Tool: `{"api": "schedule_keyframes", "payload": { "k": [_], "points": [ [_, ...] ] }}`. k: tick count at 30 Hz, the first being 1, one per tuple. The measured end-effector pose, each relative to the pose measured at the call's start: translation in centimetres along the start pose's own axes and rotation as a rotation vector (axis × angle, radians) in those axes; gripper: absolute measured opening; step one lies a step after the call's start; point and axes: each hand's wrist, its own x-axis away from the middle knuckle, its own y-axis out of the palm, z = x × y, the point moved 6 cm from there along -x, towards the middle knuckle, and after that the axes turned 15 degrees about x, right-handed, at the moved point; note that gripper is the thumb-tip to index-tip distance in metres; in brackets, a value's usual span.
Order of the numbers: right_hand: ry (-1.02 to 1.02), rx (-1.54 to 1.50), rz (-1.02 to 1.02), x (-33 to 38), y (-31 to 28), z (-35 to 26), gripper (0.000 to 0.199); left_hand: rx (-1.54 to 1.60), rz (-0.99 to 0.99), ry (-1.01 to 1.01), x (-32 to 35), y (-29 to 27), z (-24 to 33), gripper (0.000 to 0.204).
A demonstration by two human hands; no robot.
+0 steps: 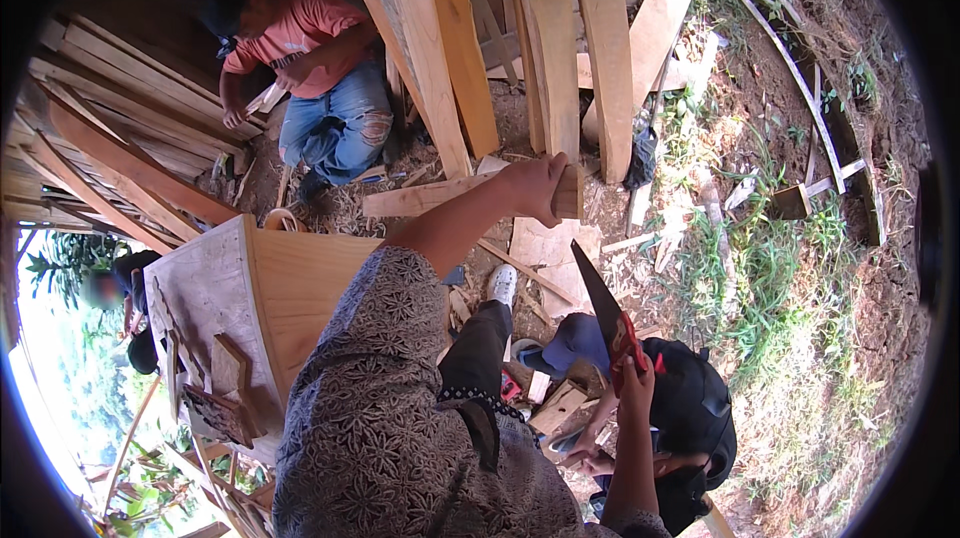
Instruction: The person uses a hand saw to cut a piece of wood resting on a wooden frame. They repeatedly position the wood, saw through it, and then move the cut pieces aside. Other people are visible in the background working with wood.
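Nearest in, the right hand [636,378] has its fingers wrapped firmly round the red-handled saw [599,290], blade angled up and clear of the wood, with a person in dark clothes [692,393] crouched just beside it. Further out, the left hand [541,188] is closed over the end of the wooden board [420,199], near the lower ends of the tall planks [552,48]; no cut can be made out, so any sawing there looks undone. Beyond sits a person in a red shirt [318,30], near stacked timber [150,98].
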Motion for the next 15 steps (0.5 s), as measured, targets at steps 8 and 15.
{"api": "schedule_keyframes", "payload": {
  "k": [8,15],
  "points": [
    [0.116,-0.139,0.07,2.2,0.5,-1.7,0.024,-0.085,-0.085,-0.023,-4.2,7.0,-3.8,0.106],
    [0.214,-0.14,0.134,-3.0,3.5,0.0,0.03,-0.058,-0.224,-0.175,-10.2,18.8,-17.1,0.099]
  ]
}}
